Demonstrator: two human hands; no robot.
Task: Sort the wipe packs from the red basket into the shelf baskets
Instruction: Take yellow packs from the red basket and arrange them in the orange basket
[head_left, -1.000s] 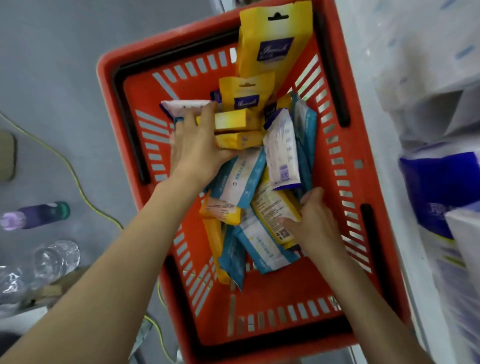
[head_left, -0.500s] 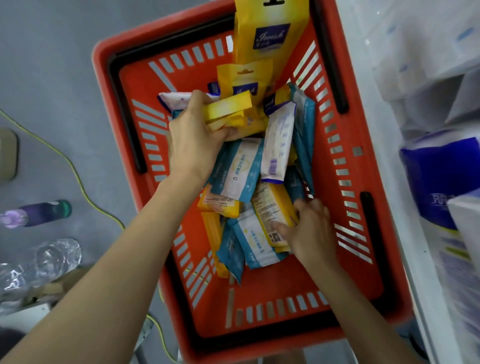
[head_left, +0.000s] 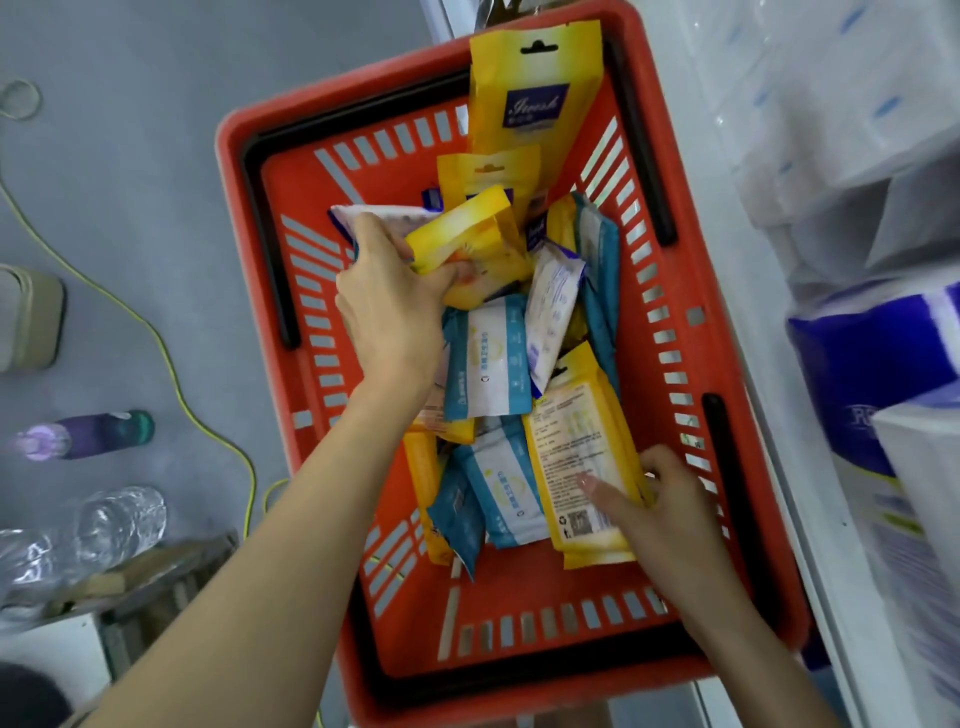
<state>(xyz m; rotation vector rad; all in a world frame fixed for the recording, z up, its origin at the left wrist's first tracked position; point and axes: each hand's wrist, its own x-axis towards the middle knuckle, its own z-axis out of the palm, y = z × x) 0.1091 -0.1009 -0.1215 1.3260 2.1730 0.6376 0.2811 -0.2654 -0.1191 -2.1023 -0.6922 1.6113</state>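
Note:
The red basket (head_left: 727, 519) lies below me, holding several wipe packs in yellow, blue-and-white and white wrappers. My left hand (head_left: 387, 306) is closed around a bundle of yellow wipe packs (head_left: 467, 234) in the basket's upper half, tilted upward, with a white pack (head_left: 384, 215) under its fingers. My right hand (head_left: 660, 509) grips the lower edge of a large yellow wipe pack (head_left: 582, 452), printed back facing up, near the right wall. Blue-and-white packs (head_left: 485, 358) lie between the hands. A tall yellow pouch (head_left: 530, 104) leans on the far rim.
A white shelf edge (head_left: 810, 519) runs along the right, with blue-and-white paper packages (head_left: 872, 374) on it. On the grey floor at left lie a yellow cable (head_left: 171, 364), a purple bottle (head_left: 83, 434) and clear plastic bottles (head_left: 98, 530).
My left hand has lifted and tilted the yellow packs upward. My right hand has slid down and right, pulling the large yellow pack with it.

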